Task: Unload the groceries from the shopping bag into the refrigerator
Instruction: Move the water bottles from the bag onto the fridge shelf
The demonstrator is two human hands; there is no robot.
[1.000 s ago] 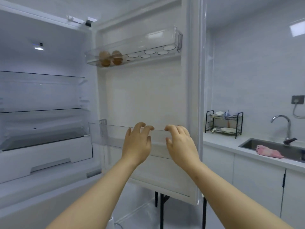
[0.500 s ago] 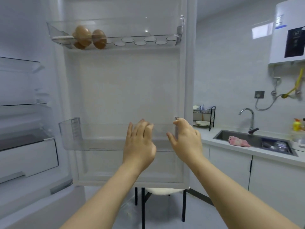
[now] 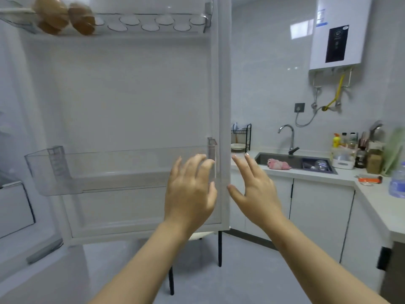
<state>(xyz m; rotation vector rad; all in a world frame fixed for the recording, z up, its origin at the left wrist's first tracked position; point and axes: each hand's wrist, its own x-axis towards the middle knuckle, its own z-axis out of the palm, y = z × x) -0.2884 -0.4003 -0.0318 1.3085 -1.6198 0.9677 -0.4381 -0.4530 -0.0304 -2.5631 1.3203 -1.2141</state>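
Straddling the refrigerator door edge [image 3: 223, 106].
Left hand [image 3: 189, 194] before door bin [image 3: 109, 167], right hand [image 3: 257, 191] outside; fingers spread, empty.

The refrigerator door [image 3: 131, 95] stands open on the left. High on its inner side runs an egg tray [image 3: 157, 20], with eggs [image 3: 65, 18] at its left end. Lower down hangs a door bin [image 3: 105, 172]. The left hand [image 3: 188, 194] is before the bin's right end; the right hand [image 3: 254, 189] is just beside it, past the door's edge. A chair leg [image 3: 219, 249] stands below the door. To the right runs the counter [image 3: 372, 194], with a dish rack [image 3: 241, 137] nearest the door, then the sink [image 3: 260, 157] holding a cloth [image 3: 278, 164], with the tap [image 3: 287, 137] behind it. Bottles [image 3: 350, 145] stand beyond the sink. A water heater [image 3: 337, 34] hangs above.
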